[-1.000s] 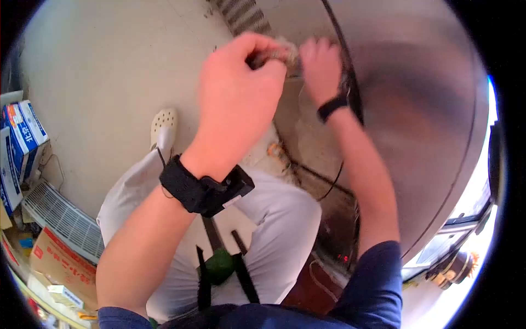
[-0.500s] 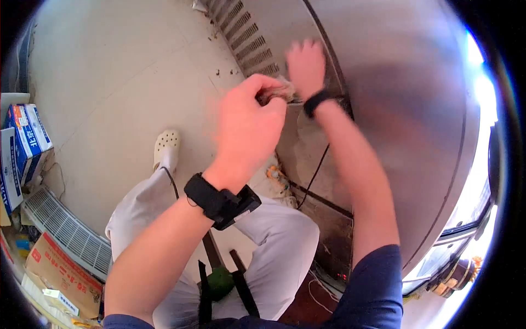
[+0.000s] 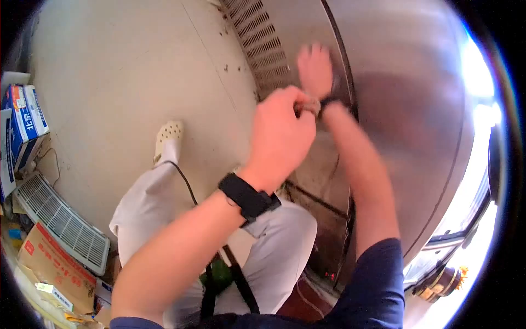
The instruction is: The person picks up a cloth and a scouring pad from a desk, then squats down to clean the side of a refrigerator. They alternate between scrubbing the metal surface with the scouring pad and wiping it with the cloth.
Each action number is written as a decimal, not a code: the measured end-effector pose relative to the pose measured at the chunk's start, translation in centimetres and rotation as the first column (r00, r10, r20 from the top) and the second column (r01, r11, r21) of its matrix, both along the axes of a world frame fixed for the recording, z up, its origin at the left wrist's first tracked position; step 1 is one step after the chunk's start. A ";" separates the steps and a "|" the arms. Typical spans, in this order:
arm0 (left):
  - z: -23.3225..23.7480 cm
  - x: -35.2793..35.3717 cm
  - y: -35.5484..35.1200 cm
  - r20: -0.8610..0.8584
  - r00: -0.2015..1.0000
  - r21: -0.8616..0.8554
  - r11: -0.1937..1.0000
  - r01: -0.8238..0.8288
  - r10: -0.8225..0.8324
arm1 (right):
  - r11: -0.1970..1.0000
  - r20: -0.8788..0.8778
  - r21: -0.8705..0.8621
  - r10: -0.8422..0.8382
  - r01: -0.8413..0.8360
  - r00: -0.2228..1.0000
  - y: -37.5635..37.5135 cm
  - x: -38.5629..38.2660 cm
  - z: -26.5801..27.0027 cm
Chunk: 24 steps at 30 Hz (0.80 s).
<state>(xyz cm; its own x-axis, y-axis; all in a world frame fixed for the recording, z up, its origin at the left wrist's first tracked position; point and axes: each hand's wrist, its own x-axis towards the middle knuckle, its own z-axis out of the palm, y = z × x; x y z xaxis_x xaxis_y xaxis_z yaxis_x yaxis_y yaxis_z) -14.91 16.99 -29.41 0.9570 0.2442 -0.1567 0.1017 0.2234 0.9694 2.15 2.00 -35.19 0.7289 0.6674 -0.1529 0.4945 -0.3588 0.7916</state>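
My left hand [image 3: 282, 126] is closed, thumb and fingers pinching a small crumpled brownish rag [image 3: 311, 105]; its exact kind is blurred. That hand is beside my right wrist and partly in front of the open cabinet bay. Flat against the metal cabinet panel [image 3: 296, 27], between the vent slots [image 3: 260, 33] and a dark seam, lies my right hand [image 3: 316, 71]. Its fingers are stretched out and slightly blurred, with nothing seen in them. Black bands circle both wrists, the left one carrying a boxy device [image 3: 255, 203].
A large metal door [image 3: 405, 126] curves along the right. Below my hands is a dusty open bay [image 3: 323, 186]. At left are a blue-and-white box [image 3: 27, 118], a white grille [image 3: 66, 222] and a brown carton [image 3: 57, 268]. A cable [image 3: 186, 183] runs past my leg.
My left hand has moved right and slightly down with the rag, closer to my right wrist. My right hand has shifted slightly right along the panel. The view has also shifted a little.
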 end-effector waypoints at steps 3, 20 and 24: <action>0.4 0.4 0.1 -0.037 0.999 0.065 0.998 -0.022 0.025 | 0.982 -0.245 0.163 -0.052 0.094 0.968 -7.0 -2.0 -6.9; 0.4 -0.2 1.9 -0.031 0.998 -0.016 0.998 -0.061 0.060 | 0.984 0.031 0.180 -0.015 0.009 0.999 3.0 4.1 -0.2; -0.3 0.4 2.7 -0.070 0.995 -0.026 0.997 -0.079 0.077 | 0.992 -0.059 -0.086 -0.098 0.093 0.993 -1.5 0.0 -4.3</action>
<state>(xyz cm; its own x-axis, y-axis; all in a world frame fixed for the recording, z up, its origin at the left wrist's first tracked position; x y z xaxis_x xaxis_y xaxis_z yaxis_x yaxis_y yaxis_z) -14.52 19.64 -29.70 0.9219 0.3124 -0.2293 0.1489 0.2606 0.9539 2.11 0.55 -39.51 0.7759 0.5782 -0.2525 0.5109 -0.3410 0.7891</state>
